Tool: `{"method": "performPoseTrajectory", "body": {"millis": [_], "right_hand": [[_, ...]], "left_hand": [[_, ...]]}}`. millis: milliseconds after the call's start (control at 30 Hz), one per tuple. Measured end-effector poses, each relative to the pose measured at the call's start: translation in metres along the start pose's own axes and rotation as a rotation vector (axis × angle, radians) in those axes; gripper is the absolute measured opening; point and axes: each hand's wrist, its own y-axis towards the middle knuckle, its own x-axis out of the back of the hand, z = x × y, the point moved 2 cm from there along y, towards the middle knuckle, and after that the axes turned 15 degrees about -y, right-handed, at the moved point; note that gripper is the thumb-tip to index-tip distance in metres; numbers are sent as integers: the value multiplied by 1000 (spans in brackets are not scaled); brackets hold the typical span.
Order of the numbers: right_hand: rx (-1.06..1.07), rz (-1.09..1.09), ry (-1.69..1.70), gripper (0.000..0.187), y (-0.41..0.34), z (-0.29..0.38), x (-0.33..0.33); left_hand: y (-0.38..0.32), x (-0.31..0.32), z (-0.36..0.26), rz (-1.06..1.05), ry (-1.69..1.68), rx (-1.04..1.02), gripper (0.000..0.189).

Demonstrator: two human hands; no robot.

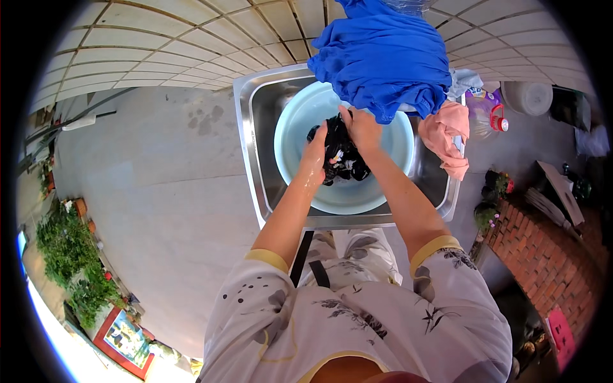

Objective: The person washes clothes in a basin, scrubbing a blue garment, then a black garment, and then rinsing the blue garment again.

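Note:
A round light-blue basin point(345, 203) stands inside a stainless steel sink point(256, 158) in front of me. Over the basin, a bunched black cloth with a light floral print point(341, 148) is held between both hands. My left hand point(314, 149) grips its left side, and the wrist is wet. My right hand point(362, 128) holds the upper right part, with some fingers hidden by the cloth. Blue fabric point(383, 57) hangs in a large bundle just above my right hand, covering the basin's upper right rim. How much water the basin holds is hard to tell.
A pink cloth point(445, 136) drapes over the sink's right edge, near a grey-blue cloth point(464, 81). Beyond it stand a clear plastic bottle with a red handle point(495, 119) and a whitish bucket point(531, 98). A tiled wall point(191, 43) rises behind the sink; low brickwork point(541, 253) lies right.

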Motion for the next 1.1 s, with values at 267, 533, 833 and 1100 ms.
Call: {"method": "performPoseTrajectory", "body": {"millis": [267,533,833,1100], "right_hand": [[477,58,-253,42,-44,-8,-12],[289,62,433,24,-63,60,21],[120,-160,214,15,-32,29,12],[302,-155,-131,37,-53,4,-18]], "left_hand": [[30,37,-18,-79,1498,-497,80],[35,38,-31,225,-182,71,63],[6,10,3,11,-196,-9,47],[17,48,-14,-114,1178,-359,85]]}}
